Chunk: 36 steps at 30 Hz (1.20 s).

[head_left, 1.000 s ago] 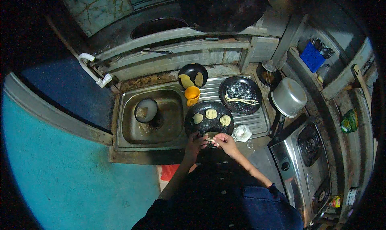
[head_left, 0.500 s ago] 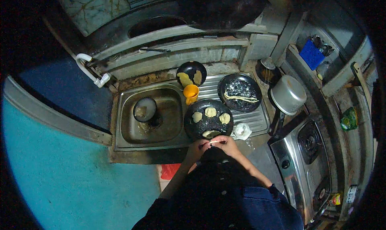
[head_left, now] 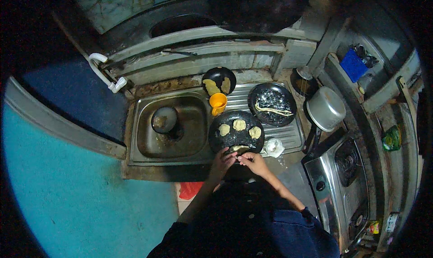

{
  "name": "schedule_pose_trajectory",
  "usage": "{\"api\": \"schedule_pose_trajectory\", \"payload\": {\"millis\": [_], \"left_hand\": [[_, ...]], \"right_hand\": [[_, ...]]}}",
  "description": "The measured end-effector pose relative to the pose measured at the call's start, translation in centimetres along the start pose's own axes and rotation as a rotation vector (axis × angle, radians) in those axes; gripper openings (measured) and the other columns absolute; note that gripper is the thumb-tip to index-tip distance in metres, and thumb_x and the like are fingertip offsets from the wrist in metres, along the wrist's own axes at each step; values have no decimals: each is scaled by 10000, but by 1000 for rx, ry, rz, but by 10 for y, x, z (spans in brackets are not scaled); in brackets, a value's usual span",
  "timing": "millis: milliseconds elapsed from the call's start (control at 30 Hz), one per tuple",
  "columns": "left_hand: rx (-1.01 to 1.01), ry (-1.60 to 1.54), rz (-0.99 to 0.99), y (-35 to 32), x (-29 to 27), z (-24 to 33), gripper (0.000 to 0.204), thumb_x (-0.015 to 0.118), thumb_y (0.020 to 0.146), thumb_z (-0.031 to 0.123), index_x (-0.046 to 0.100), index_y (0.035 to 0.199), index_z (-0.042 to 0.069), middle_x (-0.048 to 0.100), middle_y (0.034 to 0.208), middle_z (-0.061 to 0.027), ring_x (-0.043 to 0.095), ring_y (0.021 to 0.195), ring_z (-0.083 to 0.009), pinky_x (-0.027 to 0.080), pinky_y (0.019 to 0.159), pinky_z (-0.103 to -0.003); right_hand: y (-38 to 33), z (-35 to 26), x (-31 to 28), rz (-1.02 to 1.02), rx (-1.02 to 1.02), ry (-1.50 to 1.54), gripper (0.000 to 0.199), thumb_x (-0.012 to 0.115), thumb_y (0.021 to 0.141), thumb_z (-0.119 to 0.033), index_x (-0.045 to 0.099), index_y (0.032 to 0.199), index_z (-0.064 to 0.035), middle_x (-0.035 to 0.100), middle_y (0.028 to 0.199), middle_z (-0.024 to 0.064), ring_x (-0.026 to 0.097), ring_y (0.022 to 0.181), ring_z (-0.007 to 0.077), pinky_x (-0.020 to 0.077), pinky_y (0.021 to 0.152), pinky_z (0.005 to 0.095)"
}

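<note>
Both hands meet at the near rim of a dark round pan on the draining board. My left hand has its fingers apart, thumb raised, fingertips near the right hand. My right hand is closed in a pinch; what it holds is too small to make out. Three pale dough pieces lie in the pan. Another flattened dough piece lies at its near side, just above the hands. Right of it, a floured dark pan holds a long folded dough strip.
A steel sink with a small pan inside is at left. An orange mug and a small black pan with flat pieces stand behind. A crumpled white bag, metal pot and gas stove are at right.
The hands have drawn slightly apart. The left fingers have spread and the thumb has risen; the pale dough strip between the hands no longer shows clearly. The view has shifted slightly.
</note>
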<state>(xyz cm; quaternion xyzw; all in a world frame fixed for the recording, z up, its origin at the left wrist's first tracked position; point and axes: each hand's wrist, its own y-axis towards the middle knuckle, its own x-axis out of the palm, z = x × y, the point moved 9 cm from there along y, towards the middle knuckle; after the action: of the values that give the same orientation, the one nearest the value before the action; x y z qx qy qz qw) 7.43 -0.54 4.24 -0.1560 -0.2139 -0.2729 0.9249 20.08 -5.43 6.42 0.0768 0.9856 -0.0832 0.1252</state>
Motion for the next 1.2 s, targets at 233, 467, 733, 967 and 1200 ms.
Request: {"api": "schedule_pose_trajectory", "payload": {"millis": [233, 467, 733, 967, 1200], "left_hand": [[100, 647, -50, -7, 22, 29, 156, 621, 799, 130, 633, 916, 27, 646, 871, -68, 601, 842, -141, 455, 757, -269], [127, 646, -2, 0, -1, 12, 187, 581, 835, 145, 589, 964, 8, 644, 808, -91, 611, 753, -151, 461, 659, -260], [-61, 433, 31, 4, -5, 7, 219, 589, 839, 149, 550, 1019, 31, 613, 862, -57, 589, 797, -128, 469, 679, -251], [166, 564, -5, 3, -9, 1, 196, 646, 794, 143, 615, 949, 28, 637, 866, -67, 583, 760, -102, 465, 679, -254], [143, 787, 5, 2, -14, 7, 205, 579, 845, 224, 639, 820, 29, 615, 677, -47, 551, 612, -86, 429, 557, -241]], "right_hand": [[3, 2, 7, -59, 6, 86, 196, 600, 832, -211, 637, 820, -19, 610, 687, 14, 545, 638, 73, 429, 607, 224], [-4, -27, -10, 96, -143, -112, 129, 675, 749, -121, 649, 827, -21, 636, 736, 37, 565, 681, 117, 444, 663, 261], [-1, -20, -9, 88, -80, -78, 99, 664, 764, -116, 650, 797, -23, 627, 714, 24, 548, 649, 78, 437, 614, 231], [2, 6, 6, -81, 137, 217, 147, 646, 795, -138, 651, 835, 4, 635, 751, 21, 546, 637, 63, 446, 608, 208], [2, -13, -2, 42, -54, 201, 114, 674, 754, -72, 652, 850, -15, 646, 797, 22, 562, 674, 73, 459, 663, 222]]}}
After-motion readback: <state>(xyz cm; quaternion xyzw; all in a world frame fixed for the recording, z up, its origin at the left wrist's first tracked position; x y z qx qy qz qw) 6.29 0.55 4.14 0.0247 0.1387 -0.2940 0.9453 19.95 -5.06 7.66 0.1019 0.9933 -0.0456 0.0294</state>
